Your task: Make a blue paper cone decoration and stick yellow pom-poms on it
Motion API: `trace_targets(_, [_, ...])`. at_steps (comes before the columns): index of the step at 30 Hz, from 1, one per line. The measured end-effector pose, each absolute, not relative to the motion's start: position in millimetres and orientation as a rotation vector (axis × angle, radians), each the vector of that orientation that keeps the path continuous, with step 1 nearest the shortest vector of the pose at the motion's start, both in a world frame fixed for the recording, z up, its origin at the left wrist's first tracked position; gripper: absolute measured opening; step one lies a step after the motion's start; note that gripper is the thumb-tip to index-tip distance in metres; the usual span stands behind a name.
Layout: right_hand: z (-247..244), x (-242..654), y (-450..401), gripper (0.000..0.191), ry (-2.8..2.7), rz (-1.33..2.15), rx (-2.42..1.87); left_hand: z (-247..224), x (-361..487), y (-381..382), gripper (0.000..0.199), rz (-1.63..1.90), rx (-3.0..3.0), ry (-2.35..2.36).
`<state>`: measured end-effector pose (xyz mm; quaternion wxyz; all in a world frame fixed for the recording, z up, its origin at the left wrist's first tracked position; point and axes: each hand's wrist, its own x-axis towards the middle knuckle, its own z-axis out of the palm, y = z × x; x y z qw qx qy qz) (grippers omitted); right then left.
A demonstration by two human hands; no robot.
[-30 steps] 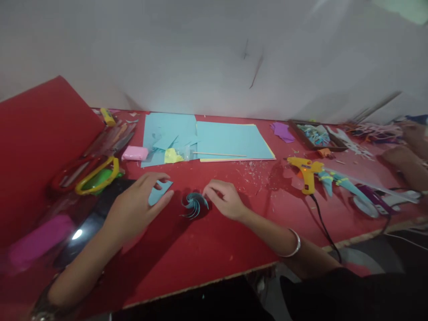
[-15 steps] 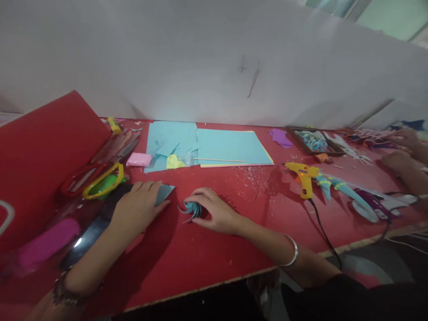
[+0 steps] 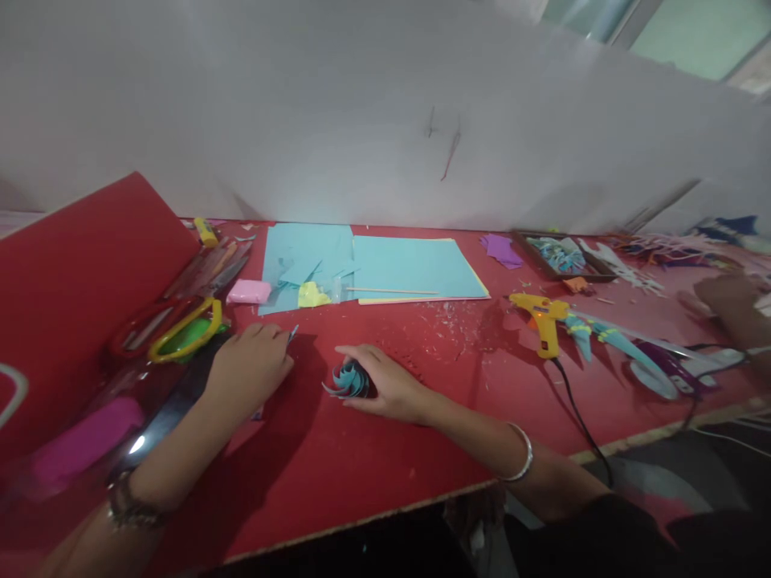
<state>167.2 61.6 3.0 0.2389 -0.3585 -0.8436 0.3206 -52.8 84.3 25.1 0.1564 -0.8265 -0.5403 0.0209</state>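
Note:
My right hand is curved around a blue curled paper piece on the red table, its thumb and fingers apart at the left side and the piece between them. My left hand is closed, with a thin edge of blue paper showing beyond its fingers. A dark phone-like slab lies partly under the left forearm. Behind the hands, blue sheets lie against the wall with a thin wooden stick on them.
Yellow-handled scissors, a pink packet and a magenta packet lie left. A yellow glue gun with a black cord lies right, near a scrap tray. Another person's hand is at the far right.
The blue paper at my left hand has turned from a broad face to a thin edge. My right hand has shifted slightly down, and more of the curled piece's strips show.

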Motion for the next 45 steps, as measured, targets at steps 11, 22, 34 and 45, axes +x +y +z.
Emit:
trace_targets(11, [6.9, 171.7, 63.9, 0.073, -2.219, 0.899, -1.03, 45.3, -40.4, 85.8, 0.03, -0.734, -2.683, -1.873])
trace_targets(22, [7.0, 173.3, 64.7, 0.042, -2.519, 0.486, -1.028, 28.2, -23.4, 84.4, 0.03, -1.638, -2.65, -2.641])
trace_targets(34, [13.2, 172.6, 62.6, 0.04, -2.242, 0.639, -0.954, 32.8, -8.3, 71.2, 0.018, -1.603, -2.95, -1.872])
trace_targets(45, [15.2, 175.9, 64.0, 0.06, -2.189, 0.438, -0.796, 25.3, -23.6, 74.6, 0.012, -1.472, -2.812, -1.749])
